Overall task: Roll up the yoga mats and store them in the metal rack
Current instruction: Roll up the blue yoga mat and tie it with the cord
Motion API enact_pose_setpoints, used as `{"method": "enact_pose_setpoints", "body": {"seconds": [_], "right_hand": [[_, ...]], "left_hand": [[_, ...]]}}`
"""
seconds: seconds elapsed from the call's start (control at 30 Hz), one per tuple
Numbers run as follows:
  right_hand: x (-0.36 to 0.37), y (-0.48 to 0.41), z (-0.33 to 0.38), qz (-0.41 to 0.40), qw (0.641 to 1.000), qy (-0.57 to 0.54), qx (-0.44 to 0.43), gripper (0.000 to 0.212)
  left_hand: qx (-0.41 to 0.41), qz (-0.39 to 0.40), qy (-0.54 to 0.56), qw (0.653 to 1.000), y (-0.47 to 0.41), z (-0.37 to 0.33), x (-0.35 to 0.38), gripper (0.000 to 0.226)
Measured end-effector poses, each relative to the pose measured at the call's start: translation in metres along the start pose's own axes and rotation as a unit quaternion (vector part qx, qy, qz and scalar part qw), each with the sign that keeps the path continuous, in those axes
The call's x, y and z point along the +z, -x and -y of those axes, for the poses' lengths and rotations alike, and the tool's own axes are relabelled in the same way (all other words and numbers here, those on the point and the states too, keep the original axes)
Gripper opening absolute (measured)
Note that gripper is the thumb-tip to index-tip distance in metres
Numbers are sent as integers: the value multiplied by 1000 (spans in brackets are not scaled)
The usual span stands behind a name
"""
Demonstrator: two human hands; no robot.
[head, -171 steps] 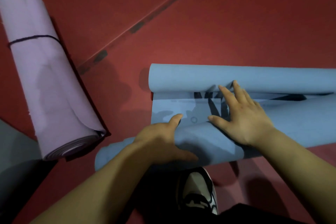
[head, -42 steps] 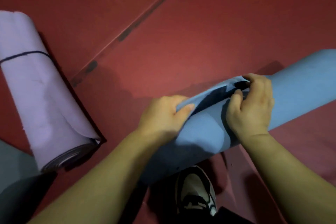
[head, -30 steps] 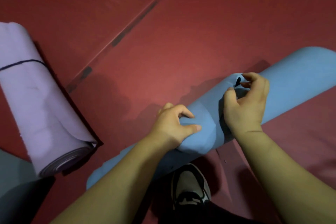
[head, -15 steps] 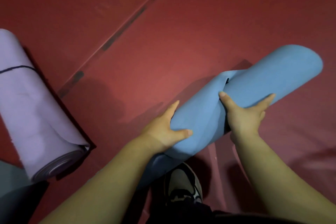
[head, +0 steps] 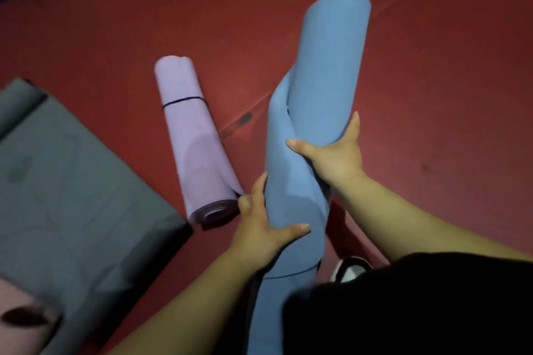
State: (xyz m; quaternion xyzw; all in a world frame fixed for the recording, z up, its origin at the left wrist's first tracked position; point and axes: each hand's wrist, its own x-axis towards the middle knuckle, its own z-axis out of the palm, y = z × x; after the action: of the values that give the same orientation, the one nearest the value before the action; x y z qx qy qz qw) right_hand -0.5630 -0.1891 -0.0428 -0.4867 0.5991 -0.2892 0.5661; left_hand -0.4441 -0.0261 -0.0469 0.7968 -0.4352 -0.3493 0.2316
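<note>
The rolled blue yoga mat (head: 323,66) is lifted off the red floor and points away from me, nearly lengthwise in the head view. My left hand (head: 259,228) grips its lower part, thumb across the front and fingers round the left side. My right hand (head: 334,153) grips it higher up from the right, thumb over the loose outer flap. The roll looks loose and uneven near the middle. A rolled lilac yoga mat (head: 193,138), bound with a thin dark band, lies on the floor to the left. No metal rack is in view.
A grey yoga mat (head: 66,181) lies spread flat at the left, its far end partly rolled. My shoe (head: 349,268) shows below the blue mat. Red floor (head: 447,95) with a dark seam line stretches all round.
The blue mat went from lying on the floor to being lifted and swung end-on between both hands. The view has risen and turned, bringing the grey mat into sight.
</note>
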Motion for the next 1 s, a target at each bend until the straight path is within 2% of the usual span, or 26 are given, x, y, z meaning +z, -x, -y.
{"method": "enact_pose_setpoints", "body": {"seconds": [0.07,0.13,0.27,0.37,0.43,0.5,0.7,0.83,0.93,1.0], "right_hand": [[25,14,20,43,998,28,-37,155],[49,30,43,92,992,51,-76,154],[95,63,90,166,973,59,-147,146],[121,93,124,221,957,47,-183,143],[135,114,147,259,943,30,-207,134],[150,135,170,299,928,19,-220,124],[192,215,232,396,884,11,-250,127],[213,259,252,435,853,-23,-288,125],[223,289,256,455,832,-57,-312,121],[227,305,252,468,819,-72,-325,120]], "left_hand": [[-17,-26,20,999,11,11,-23,148],[-6,-43,50,998,18,16,-48,157],[26,-118,112,986,32,17,-102,154],[39,-170,99,980,57,18,-143,153],[35,-195,83,977,78,20,-170,151],[26,-210,70,975,99,21,-199,147],[27,-197,28,980,180,28,-286,147],[34,-212,-4,977,239,40,-329,136],[38,-277,34,959,274,50,-347,133],[13,-325,43,944,291,53,-354,148]]}}
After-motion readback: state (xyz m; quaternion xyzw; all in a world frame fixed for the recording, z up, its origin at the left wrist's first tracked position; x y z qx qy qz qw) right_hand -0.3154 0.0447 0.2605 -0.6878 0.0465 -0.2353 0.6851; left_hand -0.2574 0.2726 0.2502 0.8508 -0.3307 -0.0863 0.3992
